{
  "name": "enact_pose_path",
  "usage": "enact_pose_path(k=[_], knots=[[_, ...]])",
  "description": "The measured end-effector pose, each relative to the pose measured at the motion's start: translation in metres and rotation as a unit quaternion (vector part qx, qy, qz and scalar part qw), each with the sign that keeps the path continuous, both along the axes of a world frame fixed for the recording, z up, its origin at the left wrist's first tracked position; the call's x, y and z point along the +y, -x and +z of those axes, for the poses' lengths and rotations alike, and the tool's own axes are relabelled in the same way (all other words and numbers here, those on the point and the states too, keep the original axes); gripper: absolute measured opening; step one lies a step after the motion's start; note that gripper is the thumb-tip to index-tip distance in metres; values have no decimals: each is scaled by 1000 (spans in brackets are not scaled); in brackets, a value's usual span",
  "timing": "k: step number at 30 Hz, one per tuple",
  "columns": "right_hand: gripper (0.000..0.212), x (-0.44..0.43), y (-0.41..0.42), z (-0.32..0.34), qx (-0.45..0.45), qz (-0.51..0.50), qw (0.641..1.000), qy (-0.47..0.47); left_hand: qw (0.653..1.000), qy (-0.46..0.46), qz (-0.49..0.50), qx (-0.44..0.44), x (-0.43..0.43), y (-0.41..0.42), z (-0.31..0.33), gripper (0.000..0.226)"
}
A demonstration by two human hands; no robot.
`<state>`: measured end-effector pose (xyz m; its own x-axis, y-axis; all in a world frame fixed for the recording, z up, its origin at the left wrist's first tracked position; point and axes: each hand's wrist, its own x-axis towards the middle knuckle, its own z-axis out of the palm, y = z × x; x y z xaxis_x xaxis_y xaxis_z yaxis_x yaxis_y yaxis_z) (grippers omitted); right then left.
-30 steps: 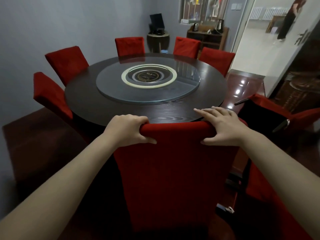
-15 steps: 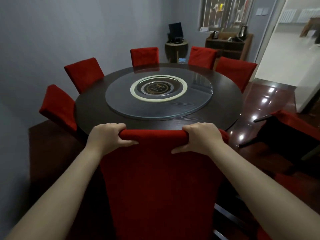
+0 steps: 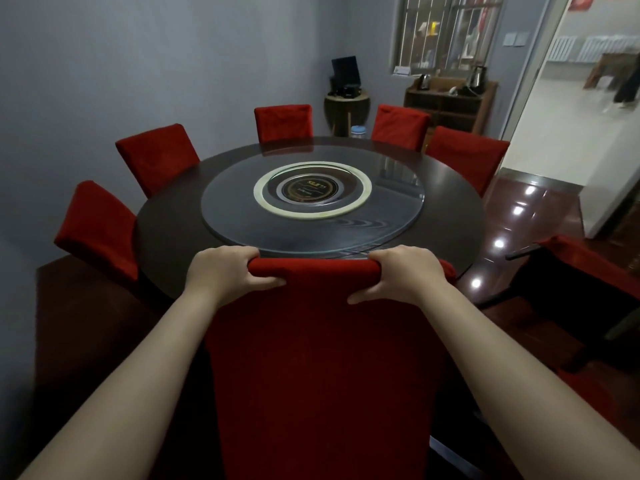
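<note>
red chair stood at the near edge of the round tabletop | left grip and right grip both clamped on its top rail, fingers over, thumbs on the near face | judged stiff-framed, fairly heavy, cover soft, not slippery — top corners looked the best hold

Hidden and cropped areas
The red fabric chair back hides the fingertips of the left hand and right hand; its base is cut off below. Lettering on the round black centre disc is illegible.
</note>
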<state>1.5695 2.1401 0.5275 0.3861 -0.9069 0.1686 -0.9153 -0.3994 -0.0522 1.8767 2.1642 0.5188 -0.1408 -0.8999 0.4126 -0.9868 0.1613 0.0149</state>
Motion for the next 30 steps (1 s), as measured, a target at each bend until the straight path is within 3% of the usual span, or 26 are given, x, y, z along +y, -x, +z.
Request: enact_pose_path(k=[13,17,30], knots=[[60,-6,-11,8,-5,-47,998,-39,999,-7,-33,-21,-17,-9,-2,88],[75,-6,-10,8,5,-49,998,-28,999,13,-30,-37,-13,-7,-3,87],[87,-6,-63,11,13,45,998,-50,995,-44,-28,-87,20,-62,5,99]])
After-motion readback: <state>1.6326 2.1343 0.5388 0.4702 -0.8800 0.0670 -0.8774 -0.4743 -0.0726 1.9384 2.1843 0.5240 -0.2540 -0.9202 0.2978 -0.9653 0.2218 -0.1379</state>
